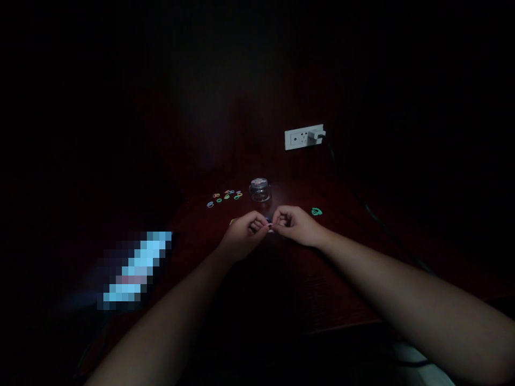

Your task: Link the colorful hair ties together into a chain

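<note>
From where I stand, the lidded jar [260, 191] serves as the reference point on the dark red worktop [225, 212].

1. Grip state. The left grip [246, 234] and the right grip [298, 226] meet just in front of the jar, on the person's side. Both are narrow: thumb and fingertips pinch 1 small pale band [270, 227] from opposite sides. A fingertip pinch suits so thin a part; 2 points of hold probably allow it to be turned or tensioned with control. Its exact shape is partly hidden by the fingers.

2. Loose parts. Coloured bands [226, 197] lie spread to the left of the jar, mostly apart, presumably so that each can be picked singly. Green bands [316, 212] form a separate small group to the right of the jar, perhaps set aside by colour. A yellow item [232, 221], nearer the person than the jar, is mostly covered by the left grip.

3. Surroundings. A blurred lit screen [139, 268] lies well to the left of the jar, outside the left forearm, where it leaves the working area unobstructed. Beyond the jar, to its right, a wall socket [295, 139] carries a plug [316, 135].
</note>
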Motion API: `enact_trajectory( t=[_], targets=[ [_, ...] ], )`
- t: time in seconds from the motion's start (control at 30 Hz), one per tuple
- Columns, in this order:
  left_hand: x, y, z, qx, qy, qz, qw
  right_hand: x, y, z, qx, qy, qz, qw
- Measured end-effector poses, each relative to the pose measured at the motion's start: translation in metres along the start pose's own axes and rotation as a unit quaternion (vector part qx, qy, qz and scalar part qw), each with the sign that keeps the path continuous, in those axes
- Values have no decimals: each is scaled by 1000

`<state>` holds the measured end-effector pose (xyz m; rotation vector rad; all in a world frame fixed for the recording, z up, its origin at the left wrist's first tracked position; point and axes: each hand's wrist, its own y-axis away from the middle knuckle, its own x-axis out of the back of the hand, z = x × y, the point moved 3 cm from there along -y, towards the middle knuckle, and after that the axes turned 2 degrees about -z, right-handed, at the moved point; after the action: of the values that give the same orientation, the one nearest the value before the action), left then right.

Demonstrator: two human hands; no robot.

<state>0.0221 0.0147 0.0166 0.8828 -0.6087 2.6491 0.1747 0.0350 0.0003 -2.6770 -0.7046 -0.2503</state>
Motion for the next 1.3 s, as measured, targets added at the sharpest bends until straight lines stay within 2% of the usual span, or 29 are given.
enact_trajectory(
  t=[0.43, 0.63, 0.97, 1.3],
  targets=[
    [1, 0, 0, 13, 63, 12, 998, -3, 2, -5, 8, -56, -22, 998],
    [-1, 0, -2, 12, 86, 3, 996, -4, 2, -5, 4, -15, -23, 1000],
    [1, 1, 1, 8, 31, 8, 999, -2, 3, -9, 14, -21, -12, 1000],
    [-1, 2, 0, 9, 25, 7, 1000, 2, 1, -7, 14, 33, 21, 999]
  ],
)
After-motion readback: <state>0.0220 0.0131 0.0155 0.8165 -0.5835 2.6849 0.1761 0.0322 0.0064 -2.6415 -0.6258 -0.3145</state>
